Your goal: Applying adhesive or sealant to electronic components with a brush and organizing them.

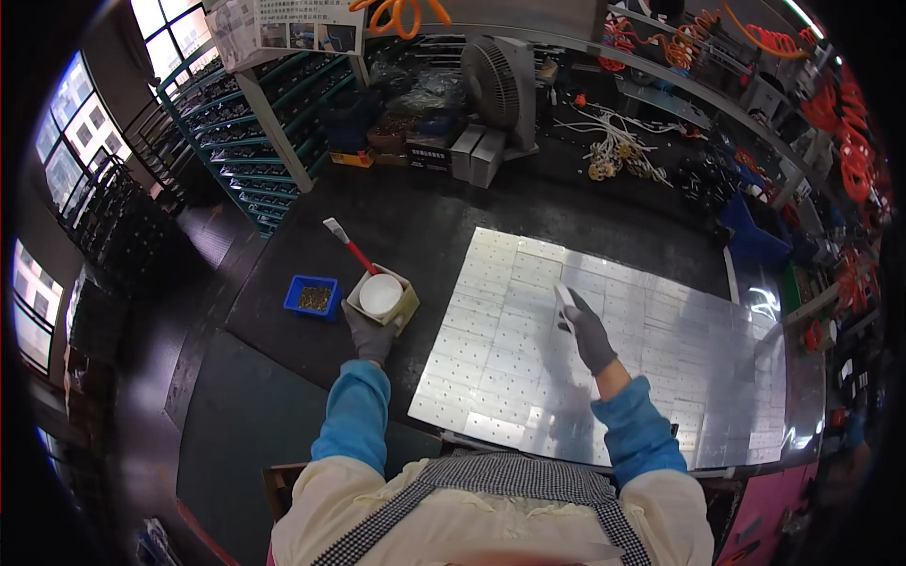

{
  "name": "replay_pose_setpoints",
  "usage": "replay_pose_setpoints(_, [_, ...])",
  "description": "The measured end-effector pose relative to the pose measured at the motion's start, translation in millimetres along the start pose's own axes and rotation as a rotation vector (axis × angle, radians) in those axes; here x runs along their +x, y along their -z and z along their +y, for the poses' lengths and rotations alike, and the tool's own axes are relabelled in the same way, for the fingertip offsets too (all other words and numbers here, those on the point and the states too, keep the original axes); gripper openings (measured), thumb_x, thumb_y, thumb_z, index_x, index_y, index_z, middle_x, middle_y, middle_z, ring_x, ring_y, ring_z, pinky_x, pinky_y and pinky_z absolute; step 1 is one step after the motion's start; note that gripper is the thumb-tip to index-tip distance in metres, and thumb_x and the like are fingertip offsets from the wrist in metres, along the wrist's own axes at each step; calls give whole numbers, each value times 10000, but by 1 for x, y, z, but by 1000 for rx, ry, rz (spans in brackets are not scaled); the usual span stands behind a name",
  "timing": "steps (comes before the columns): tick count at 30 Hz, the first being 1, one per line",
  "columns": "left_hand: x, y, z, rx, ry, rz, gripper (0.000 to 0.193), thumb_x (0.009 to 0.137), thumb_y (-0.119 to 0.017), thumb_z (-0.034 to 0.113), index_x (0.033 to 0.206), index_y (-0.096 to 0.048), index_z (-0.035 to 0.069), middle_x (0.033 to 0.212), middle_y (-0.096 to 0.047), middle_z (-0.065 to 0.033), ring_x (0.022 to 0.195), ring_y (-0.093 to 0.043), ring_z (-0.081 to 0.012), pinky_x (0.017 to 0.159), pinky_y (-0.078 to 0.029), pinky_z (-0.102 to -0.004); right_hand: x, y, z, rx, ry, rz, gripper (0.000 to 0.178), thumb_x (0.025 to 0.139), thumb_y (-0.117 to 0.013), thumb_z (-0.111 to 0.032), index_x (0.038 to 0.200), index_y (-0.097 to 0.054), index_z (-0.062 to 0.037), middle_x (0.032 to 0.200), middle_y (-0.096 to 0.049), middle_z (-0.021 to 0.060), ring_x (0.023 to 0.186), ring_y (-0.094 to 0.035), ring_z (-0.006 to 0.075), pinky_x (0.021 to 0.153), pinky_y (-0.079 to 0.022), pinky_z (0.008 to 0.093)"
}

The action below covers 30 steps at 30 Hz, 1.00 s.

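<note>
My left hand (370, 337), in a dark grey glove, grips the near side of a cream, square-sided box (407, 307). A round white tub (380, 295) sits inside the box. From the box's far side leans a red-handled brush (359, 255) with a pale end pointing up. My right hand (591, 338), also gloved, is closed on a small flat white piece (564, 294) whose exact kind I cannot make out. It is over a broad layout of silvery metal plates (491, 311) dotted with small holes. Left of the box stands a blue tray (295, 300) of small brass-coloured parts (314, 299).
A grey fan (493, 83) stands at the back of the dark table (377, 212), beside metal boxes (478, 156). White cables (623, 146) lie at the back right near a blue bin (755, 231). Green racks (255, 141) stand back left; orange coiled hoses (854, 141) hang at right.
</note>
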<state>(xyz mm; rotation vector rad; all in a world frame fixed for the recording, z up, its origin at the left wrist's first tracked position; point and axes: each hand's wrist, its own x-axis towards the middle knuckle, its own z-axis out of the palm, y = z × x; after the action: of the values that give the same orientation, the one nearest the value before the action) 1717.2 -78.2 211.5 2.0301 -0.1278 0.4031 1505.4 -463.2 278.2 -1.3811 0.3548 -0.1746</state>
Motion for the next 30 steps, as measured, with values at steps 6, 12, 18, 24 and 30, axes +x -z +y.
replay_pose_setpoints(6, [3,0,15,55,-9,-59,1039,522,-884,136,1355,-276,17,1342,-440,-172,1269,-452,-295,1057,-395,-382,196,-77,-45,-617,277,67,739,863,-583,-463,1437,-392,-38,1485,-365,210,1381,-350,330,1119,-283,352])
replay_pose_setpoints(12, [14,-2,20,61,146,-104,1098,535,-896,170,1405,-244,10,1325,-492,-155,1241,-497,-289,1060,-406,-394,390,-133,-70,-837,385,199,761,814,-577,-566,1384,-465,-74,1420,-412,221,1304,-401,393,1053,-368,454])
replay_pose_setpoints(18, [21,-18,-5,142,85,-23,894,502,-913,232,1247,-458,40,1182,-581,-127,1090,-588,-282,937,-492,-384,504,-163,-75,-1234,318,403,718,799,-591,-586,1384,-492,-180,1494,-321,170,1267,-420,439,1034,-382,485])
replay_pose_setpoints(24, [27,-23,-15,243,93,-117,930,495,-913,239,1267,-431,50,1211,-582,-112,1134,-572,-281,976,-467,-390,558,-161,-60,-1228,185,369,695,820,-588,-564,1402,-482,-198,1553,-239,165,1408,-236,410,1132,-266,466])
replay_pose_setpoints(30, [30,-18,-7,252,48,-174,878,458,-919,187,1245,-541,93,1209,-582,-105,1125,-570,-284,964,-472,-385,484,-156,-46,-1183,638,424,657,819,-650,-485,1363,-511,-144,1515,-276,221,1383,-289,413,1104,-305,467])
